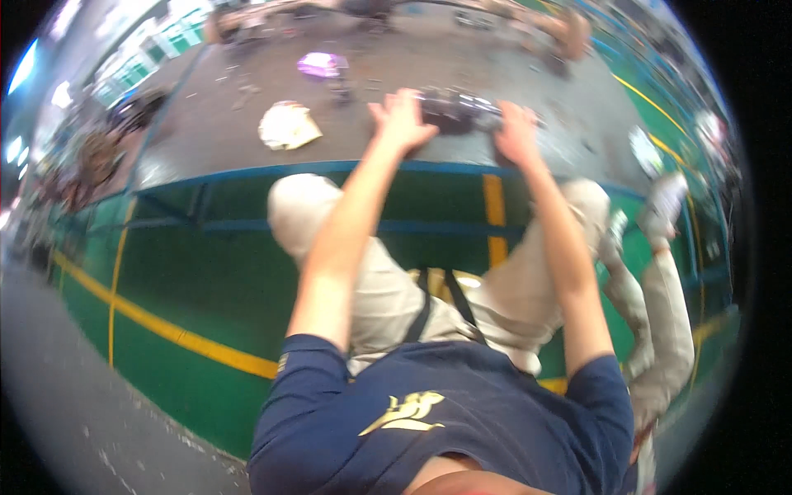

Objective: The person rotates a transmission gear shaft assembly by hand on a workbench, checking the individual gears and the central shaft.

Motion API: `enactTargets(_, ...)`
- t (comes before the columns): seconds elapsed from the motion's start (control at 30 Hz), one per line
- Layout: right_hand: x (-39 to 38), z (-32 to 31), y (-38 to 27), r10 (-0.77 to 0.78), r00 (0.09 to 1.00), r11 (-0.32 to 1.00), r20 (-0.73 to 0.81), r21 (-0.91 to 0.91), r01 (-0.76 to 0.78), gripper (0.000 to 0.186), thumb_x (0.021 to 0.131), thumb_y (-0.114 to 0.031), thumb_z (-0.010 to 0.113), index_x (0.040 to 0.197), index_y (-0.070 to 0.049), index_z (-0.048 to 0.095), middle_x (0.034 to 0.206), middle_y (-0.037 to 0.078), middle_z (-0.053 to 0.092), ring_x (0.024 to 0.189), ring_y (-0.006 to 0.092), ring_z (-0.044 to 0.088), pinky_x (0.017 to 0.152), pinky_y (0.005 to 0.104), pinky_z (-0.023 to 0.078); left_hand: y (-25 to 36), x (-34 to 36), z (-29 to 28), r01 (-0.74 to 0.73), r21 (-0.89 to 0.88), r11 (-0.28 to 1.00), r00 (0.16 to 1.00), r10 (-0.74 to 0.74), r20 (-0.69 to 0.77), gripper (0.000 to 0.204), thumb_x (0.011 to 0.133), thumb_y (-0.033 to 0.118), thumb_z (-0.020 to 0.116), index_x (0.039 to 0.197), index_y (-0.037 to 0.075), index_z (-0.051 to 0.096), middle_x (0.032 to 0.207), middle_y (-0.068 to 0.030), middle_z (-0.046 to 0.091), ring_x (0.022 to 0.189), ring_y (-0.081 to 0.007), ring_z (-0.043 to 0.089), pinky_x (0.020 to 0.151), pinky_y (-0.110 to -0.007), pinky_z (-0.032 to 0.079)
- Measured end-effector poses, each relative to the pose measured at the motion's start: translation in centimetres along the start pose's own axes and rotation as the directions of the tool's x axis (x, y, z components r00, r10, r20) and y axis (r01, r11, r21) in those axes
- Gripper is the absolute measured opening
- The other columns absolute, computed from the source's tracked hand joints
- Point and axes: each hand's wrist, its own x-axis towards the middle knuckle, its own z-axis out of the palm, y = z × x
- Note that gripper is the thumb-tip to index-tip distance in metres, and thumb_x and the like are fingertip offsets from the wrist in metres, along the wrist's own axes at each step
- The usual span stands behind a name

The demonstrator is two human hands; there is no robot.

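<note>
A dark, glossy cylindrical piece (458, 111) lies across the grey tabletop in front of me, between my hands. My left hand (400, 120) rests at its left end, fingers spread and thumb out. My right hand (516, 132) has its fingers curved round the right end; their exact grip is blurred. Left of my left hand lies a pale, crumpled item (289, 125). Beyond it are a purple package (322, 64) and a small dark object (341, 89).
Another person's arm (569, 33) reaches over the far edge. The table's blue frame (231, 172) crosses above my knees. Someone's legs (668, 305) stand close at my right. A white item (643, 148) sits at the table's right, and clutter (99, 157) fills the left side.
</note>
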Motion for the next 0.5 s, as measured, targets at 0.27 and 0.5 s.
enactTargets(0.27, -1.6, -1.0, -0.1, 0.012, 1.0, 0.999, -0.004, 0.043, -0.011, 0.049, 0.07, -0.009, 0.059, 0.119, -0.005, 0.055, 0.117, 0.015, 0.056, 0.117, 0.0337, 0.048, 0.106, 0.0475, 0.03, -0.7, -1.5, 0.5, -0.027, 0.046, 0.999, 0.99, 0.021, 0.137, 0.102, 0.073, 0.05, 0.069, 0.151, 0.004, 0.021, 0.157, -0.013, 0.022, 0.142, -0.0379, 0.023, 0.114, -0.064, 0.011)
enactTargets(0.5, -3.2, -1.8, -0.1, -0.044, 0.993, 0.999, 0.105, 0.005, 0.044, 0.043, 0.069, -0.003, 0.057, 0.112, -0.008, 0.058, 0.111, 0.012, 0.058, 0.113, 0.0318, 0.05, 0.103, 0.0464, 0.031, -0.4, -4.3, -0.2, -0.078, 0.069, 0.995, 0.981, 0.064, 0.183, 0.105, 0.073, 0.047, 0.07, 0.152, 0.003, 0.017, 0.156, -0.0155, 0.023, 0.147, -0.035, 0.014, 0.116, -0.062, 0.005)
